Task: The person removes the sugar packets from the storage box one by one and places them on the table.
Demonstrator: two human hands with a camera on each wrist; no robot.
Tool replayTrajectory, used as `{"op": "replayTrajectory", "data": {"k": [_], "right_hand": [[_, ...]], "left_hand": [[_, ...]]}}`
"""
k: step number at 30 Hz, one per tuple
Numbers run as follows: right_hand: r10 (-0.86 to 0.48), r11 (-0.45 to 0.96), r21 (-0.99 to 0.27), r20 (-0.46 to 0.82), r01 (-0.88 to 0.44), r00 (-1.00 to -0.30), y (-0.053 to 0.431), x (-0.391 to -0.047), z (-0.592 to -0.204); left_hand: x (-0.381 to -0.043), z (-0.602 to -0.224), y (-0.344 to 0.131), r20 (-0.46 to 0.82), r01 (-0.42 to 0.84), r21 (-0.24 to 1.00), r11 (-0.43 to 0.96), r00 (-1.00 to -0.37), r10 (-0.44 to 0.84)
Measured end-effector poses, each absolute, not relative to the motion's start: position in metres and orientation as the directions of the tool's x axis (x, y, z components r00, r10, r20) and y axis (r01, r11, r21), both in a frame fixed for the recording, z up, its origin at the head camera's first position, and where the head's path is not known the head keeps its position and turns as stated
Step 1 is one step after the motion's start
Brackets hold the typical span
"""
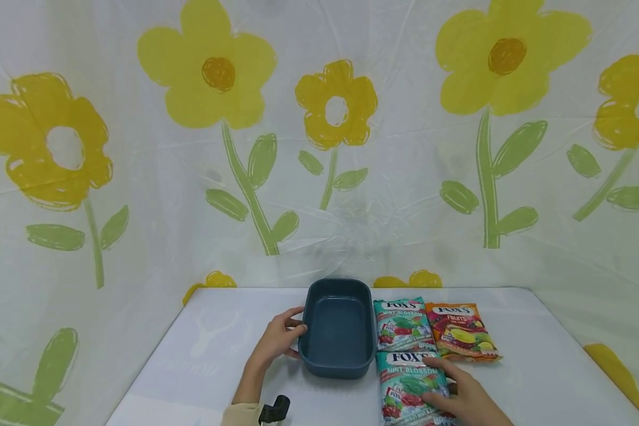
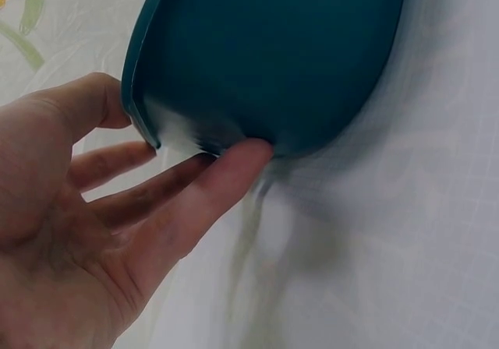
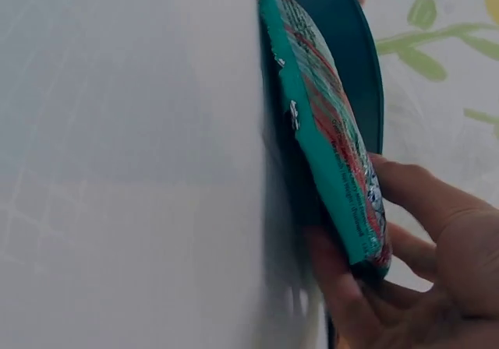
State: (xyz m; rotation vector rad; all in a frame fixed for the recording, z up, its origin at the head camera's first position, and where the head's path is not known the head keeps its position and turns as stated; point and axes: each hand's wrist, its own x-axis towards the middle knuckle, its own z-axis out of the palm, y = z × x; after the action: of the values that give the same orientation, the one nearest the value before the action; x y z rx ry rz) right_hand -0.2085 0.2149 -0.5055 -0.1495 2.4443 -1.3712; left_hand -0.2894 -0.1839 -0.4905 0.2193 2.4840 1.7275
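A dark blue rectangular container [image 1: 338,368] stands on the table, its opening facing up. My left hand [image 1: 279,336] holds its left side, thumb at the rim and fingers along the outer wall. In the left wrist view that hand [image 2: 117,209] has its fingers against the blue wall [image 2: 265,53]. On the right, my right hand [image 1: 465,393] grips the right edge of the nearer green bag of Fox's Mint Blossom candy [image 1: 404,387]. In the right wrist view the fingers [image 3: 343,294] reach round the end of this bag [image 3: 331,139].
A second green Mint Blossom bag [image 1: 402,325] lies just beyond the gripped one, beside the container. To its right is an orange Fox's Fruits candy bag [image 1: 460,334]. A white sheet with yellow flowers [image 1: 341,236] hangs behind the white table [image 1: 207,361].
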Motion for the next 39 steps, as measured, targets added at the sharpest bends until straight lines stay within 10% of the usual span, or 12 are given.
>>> {"op": "replayTrajectory", "data": {"k": [14,39], "right_hand": [[-0.108,0.823,-0.569,-0.138,-0.011,-0.985,0.2065,-0.2046,-0.5006],[-0.061,0.820,-0.569,-0.201,0.065,-0.978,0.2059,-0.2049,-0.5011]], "left_hand": [[-0.2887,-0.4894,-0.1828,-0.010,0.057,0.933,0.355,-0.983,0.185],[-0.2873,-0.4867,-0.1843,-0.031,0.049,0.940,0.339,-0.973,0.228]]}}
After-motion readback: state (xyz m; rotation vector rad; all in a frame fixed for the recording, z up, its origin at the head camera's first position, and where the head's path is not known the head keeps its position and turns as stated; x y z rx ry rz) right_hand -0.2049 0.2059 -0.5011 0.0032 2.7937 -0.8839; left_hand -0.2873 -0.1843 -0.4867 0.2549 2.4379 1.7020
